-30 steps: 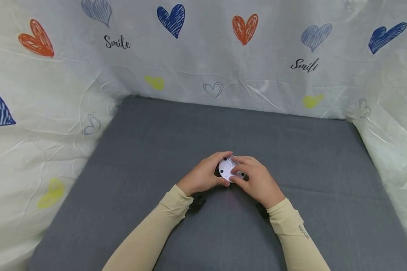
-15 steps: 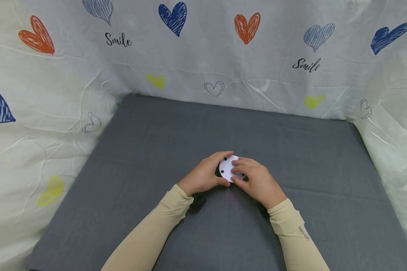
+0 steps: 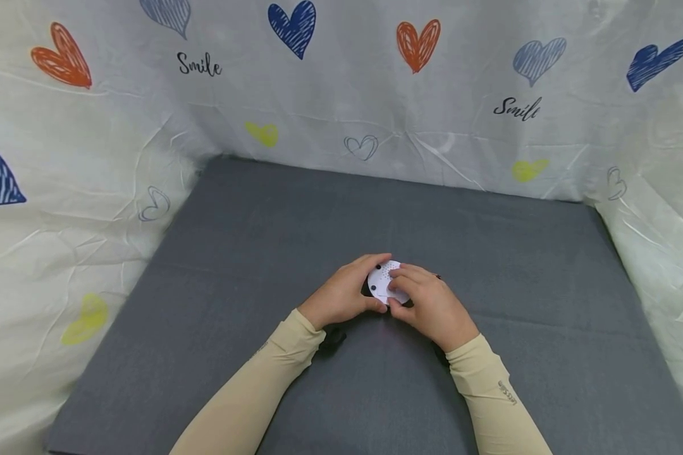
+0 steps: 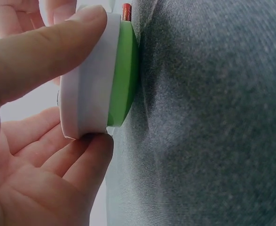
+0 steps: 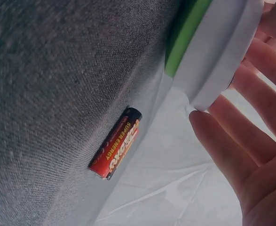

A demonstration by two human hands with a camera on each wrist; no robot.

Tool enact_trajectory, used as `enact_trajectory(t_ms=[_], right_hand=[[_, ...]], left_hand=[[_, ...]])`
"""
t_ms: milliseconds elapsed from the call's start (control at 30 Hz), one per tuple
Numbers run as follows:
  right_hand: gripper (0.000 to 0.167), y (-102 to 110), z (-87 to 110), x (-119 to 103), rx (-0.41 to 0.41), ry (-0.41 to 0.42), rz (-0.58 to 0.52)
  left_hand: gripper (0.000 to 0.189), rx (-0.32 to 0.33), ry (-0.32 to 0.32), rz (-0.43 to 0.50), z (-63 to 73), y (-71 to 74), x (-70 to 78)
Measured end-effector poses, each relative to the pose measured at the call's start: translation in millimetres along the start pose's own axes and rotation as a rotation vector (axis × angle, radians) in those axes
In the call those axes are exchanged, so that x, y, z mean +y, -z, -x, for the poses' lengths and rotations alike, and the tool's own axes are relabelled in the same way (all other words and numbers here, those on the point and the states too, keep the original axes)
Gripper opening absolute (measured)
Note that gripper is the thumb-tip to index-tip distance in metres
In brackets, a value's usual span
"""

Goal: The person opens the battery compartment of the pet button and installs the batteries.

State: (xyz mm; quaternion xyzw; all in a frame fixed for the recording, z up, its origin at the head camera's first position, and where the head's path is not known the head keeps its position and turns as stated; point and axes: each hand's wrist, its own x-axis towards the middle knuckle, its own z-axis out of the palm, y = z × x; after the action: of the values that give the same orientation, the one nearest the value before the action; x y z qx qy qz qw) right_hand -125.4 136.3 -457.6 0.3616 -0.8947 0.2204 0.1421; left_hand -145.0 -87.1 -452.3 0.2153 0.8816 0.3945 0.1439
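A round white device (image 3: 379,285) with small holes and black dots on its face is between both hands, low over the grey cloth. Its other side is green, as the left wrist view shows of the device (image 4: 93,80). My left hand (image 3: 341,292) grips its rim, thumb on one side and fingers on the other. The fingertips of my right hand (image 3: 437,309) lie bent over the white face, with the thumb at the near edge. In the right wrist view a fingertip (image 5: 201,120) meets the rim. The right part of the face is hidden under the fingers.
A red and black battery (image 5: 116,143) lies on the cloth beside the device. Grey cloth (image 3: 296,221) covers the table. White sheets (image 3: 330,95) printed with hearts stand along the back and sides.
My right hand has shifted slightly, and its fingers now cover the black dot at the face's right. A small dark tip has come into sight behind that hand. The left hand keeps its hold.
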Motion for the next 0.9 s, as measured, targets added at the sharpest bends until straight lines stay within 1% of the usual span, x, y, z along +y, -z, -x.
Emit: enact_trajectory(t_ms=[167, 333, 500, 600, 667, 733, 900], right_hand=[[0.017, -1.5, -0.2, 0.5, 0.022, 0.008, 0.002], [0.021, -0.2, 0.1, 1.1, 0.006, -0.015, -0.013], [0.029, 1.7, 2.5, 3.9, -0.013, -0.088, -0.123], [0.03, 1.8, 3.2, 5.1, 0.013, -0.131, -0.179], [0.03, 1.2, 3.6, 5.2, 0.034, -0.142, -0.186], [0.027, 0.9, 3.6, 4.4, 0.043, -0.137, -0.18], [0.016, -0.3, 3.2, 0.9, 0.041, -0.073, -0.139]], left_hand=[[0.091, -0.001, 0.001, 0.005, -1.0, 0.6, 0.5], [0.09, -0.002, 0.007, 0.007, -2.7, 1.3, 0.7], [0.093, -0.003, 0.008, -0.002, -2.9, 1.8, 1.5], [0.094, -0.004, 0.006, -0.004, -2.8, 2.0, 1.6], [0.094, -0.003, 0.006, -0.004, -2.6, 1.9, 1.5], [0.094, -0.002, 0.01, -0.001, -2.4, 1.7, 1.3], [0.093, 0.0, 0.02, 0.009, -0.3, 0.9, -0.6]])
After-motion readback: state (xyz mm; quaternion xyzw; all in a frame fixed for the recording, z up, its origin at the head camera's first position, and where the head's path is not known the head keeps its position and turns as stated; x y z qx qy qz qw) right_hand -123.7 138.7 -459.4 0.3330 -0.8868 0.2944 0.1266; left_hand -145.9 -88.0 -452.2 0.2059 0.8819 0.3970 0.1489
